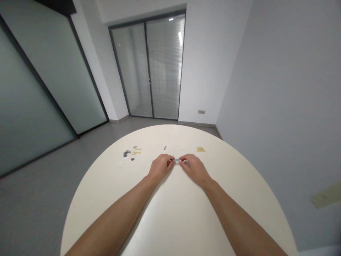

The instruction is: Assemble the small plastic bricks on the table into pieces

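Between my two hands, just above or on the table, is a small blue-grey strip [177, 160], too small to name more exactly. My left hand [161, 166] pinches its left end between thumb and fingertips. At the other end, my right hand [193, 167] has its thumb and fingers closed on it. Just beyond the hands lies a small grey piece [164, 148]. A faint white piece [182, 148] rests farther right, beside some yellowish strips [200, 149] lying close together.
On the left of the round white table [176, 220] lie several small items: dark grey pieces [126, 154], tan strips [136, 153], a small black piece [132, 159] and pale scraps [122, 162]. A glass door [165, 71] and walls stand beyond the table's far edge.
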`<state>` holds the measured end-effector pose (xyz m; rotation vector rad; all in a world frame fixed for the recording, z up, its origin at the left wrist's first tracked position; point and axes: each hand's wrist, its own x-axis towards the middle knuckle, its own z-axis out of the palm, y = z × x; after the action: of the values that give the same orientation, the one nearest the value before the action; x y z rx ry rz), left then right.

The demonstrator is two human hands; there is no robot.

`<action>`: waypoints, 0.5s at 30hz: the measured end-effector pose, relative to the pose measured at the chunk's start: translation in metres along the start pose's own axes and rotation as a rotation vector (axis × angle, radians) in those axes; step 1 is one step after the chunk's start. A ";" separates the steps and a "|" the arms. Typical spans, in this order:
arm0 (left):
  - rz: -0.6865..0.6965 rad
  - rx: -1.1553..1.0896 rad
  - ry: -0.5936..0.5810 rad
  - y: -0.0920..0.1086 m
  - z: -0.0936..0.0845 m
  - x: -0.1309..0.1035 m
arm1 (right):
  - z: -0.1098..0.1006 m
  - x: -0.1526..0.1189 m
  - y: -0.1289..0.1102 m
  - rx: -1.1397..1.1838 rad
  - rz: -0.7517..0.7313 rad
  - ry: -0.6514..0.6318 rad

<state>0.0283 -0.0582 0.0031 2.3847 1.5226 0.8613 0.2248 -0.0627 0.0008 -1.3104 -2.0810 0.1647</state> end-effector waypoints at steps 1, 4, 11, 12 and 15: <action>-0.005 -0.003 0.002 0.000 0.000 0.000 | 0.000 0.000 0.000 0.003 -0.002 0.002; -0.013 -0.018 0.018 0.001 0.000 0.000 | 0.000 0.000 0.000 0.004 0.000 0.000; 0.002 -0.017 0.002 0.000 -0.002 0.000 | -0.001 0.000 -0.001 0.001 0.006 -0.009; 0.005 -0.018 0.000 0.000 -0.002 0.000 | -0.002 0.000 -0.002 0.000 0.005 -0.007; 0.010 -0.018 -0.004 0.000 -0.001 0.000 | -0.002 0.000 -0.002 -0.003 0.000 0.002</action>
<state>0.0275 -0.0579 0.0041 2.3818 1.4970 0.8680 0.2245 -0.0642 0.0029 -1.3115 -2.0808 0.1601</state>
